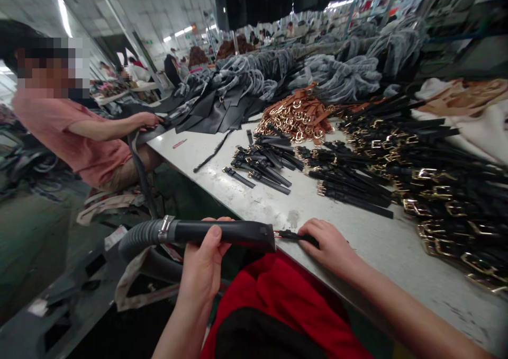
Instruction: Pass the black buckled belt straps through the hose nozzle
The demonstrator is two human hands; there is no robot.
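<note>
The white table runs from the near right to the far left. Beyond its left edge sits a co-worker in a pink shirt, one arm stretched to dark material at the table's far end. A large heap of black straps with gold buckles covers the right side; far behind it lie plastic-wrapped grey bundles. A smaller pile of brown straps sits at the middle far side, and nearer than it is a loose group of short black straps.

On the near left, a grey ribbed hose runs into a long black nozzle, which lies level and points right. The left hand is closed around the nozzle, thumb on the near side and fingers wrapped behind it. The right hand, at the table's near edge, is curled over a single black strap, its thumb and fingers together on it. That strap points left, its tip just beside the nozzle's mouth; whether they touch I cannot tell. A thin reddish bit shows in the narrow space between them.
</note>
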